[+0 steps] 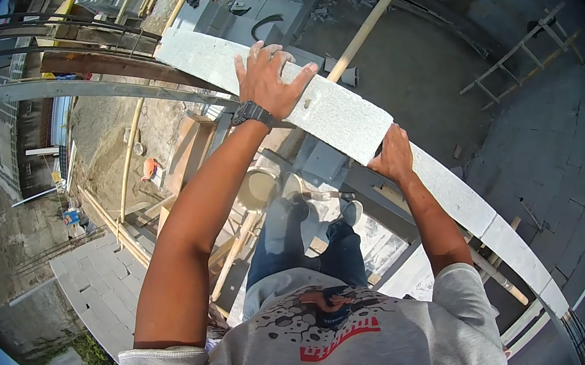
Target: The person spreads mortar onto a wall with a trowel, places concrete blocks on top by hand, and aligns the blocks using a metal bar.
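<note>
A pale, rough-faced lightweight concrete block (pixel 347 116) lies along the top of a narrow wall. Across its upper face rests my left hand (pixel 270 78), fingers curled over the far edge and thumb spread to the right; a black watch (pixel 252 114) is on that wrist. My right hand (pixel 394 154) is closed round the block's near right end, its fingers partly hidden. Beyond that hand, the wall's lower course of blocks (pixel 452 191) runs on to the right. Whether a joint lies beneath my left hand is hidden.
Below stand a round bucket (pixel 258 188) and timber boards (pixel 189 152). A bamboo pole (pixel 374 20) leans beyond the wall. A wooden ladder (pixel 523 56) is at right. Steel bars (pixel 577 337) protrude at the wall's right end. An orange object (pixel 150 169) lies on the ground.
</note>
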`<state>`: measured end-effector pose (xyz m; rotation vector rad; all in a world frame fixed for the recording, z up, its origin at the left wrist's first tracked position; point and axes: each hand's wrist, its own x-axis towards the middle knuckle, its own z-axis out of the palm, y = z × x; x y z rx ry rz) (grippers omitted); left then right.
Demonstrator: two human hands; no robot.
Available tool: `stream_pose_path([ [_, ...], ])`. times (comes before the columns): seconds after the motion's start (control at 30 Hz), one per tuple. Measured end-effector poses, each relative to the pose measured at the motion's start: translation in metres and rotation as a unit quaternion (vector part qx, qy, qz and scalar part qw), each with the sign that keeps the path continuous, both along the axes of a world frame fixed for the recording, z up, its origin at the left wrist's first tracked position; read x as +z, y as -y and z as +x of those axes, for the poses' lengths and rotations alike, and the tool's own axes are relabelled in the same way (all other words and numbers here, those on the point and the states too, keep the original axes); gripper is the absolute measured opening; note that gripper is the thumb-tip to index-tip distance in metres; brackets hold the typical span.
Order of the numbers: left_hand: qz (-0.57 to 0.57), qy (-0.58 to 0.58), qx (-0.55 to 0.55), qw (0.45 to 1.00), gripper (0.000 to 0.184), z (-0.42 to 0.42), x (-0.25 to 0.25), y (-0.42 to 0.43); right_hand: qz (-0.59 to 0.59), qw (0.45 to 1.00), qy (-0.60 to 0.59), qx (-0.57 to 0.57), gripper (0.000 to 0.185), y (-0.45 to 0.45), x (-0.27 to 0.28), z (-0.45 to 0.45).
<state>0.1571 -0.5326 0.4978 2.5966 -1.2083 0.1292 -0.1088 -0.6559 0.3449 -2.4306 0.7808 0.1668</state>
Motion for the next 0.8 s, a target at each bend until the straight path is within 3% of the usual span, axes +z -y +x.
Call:
stream_pose_path([
  [0.07,0.002,0.002,-0.002,1.000,0.051,-0.0015,0.0014,0.0010,-0.033,0.999,-0.002,0.007,0.123,-0.0021,-0.0038,-0.0012],
  [0.33,0.009,0.006,0.001,1.000,0.049,-0.0029,0.0040,0.0017,0.015,1.000,0.004,0.010,0.121,0.0023,0.0032,0.0009],
  [0.4,0.013,0.000,-0.002,1.000,0.060,-0.0003,0.0003,0.0017,0.029,0.999,0.025,0.002,0.120,0.0024,0.0008,0.0001],
  [0.47,0.017,0.016,-0.003,1.000,0.052,-0.0006,-0.0025,0.0018,0.019,0.999,0.027,0.001,0.119,0.0019,-0.0011,-0.0018],
  [0.8,0.016,0.013,0.000,1.000,0.052,-0.0024,-0.0003,0.0033,0.017,0.999,0.051,-0.005,0.120,0.0010,0.0029,-0.0033],
])
